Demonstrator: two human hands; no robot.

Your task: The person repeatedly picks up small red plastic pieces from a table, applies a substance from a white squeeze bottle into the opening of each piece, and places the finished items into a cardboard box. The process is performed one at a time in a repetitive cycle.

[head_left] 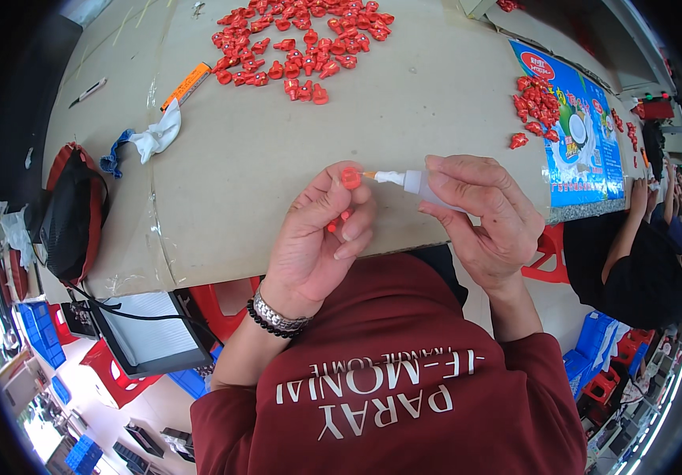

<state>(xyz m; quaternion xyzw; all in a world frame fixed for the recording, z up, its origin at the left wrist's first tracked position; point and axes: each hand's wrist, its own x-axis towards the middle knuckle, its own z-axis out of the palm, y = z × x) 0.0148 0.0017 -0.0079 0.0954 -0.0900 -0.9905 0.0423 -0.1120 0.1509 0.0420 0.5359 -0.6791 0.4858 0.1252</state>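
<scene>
Between the fingertips of my left hand [321, 229] is a small red plastic part [350, 177], and a couple of small red pieces [344, 215] also show against the curled fingers. My right hand [487, 210] grips a translucent white squeeze bottle [430, 190], tilted sideways. Its white nozzle [389, 178] ends in a thin orange-brown tip that meets the red part or lies right beside it; whether they touch is hard to tell. Both hands are above the near edge of the table [238, 174].
Many red parts [301, 59] lie at the far middle. Another red pile [537, 103] rests by a blue printed sheet [575, 127] on the right. To the left are an orange box [186, 85], a white cloth [157, 134], a pen [87, 93] and a black-red bag [76, 214]. Another person [630, 261] sits at right.
</scene>
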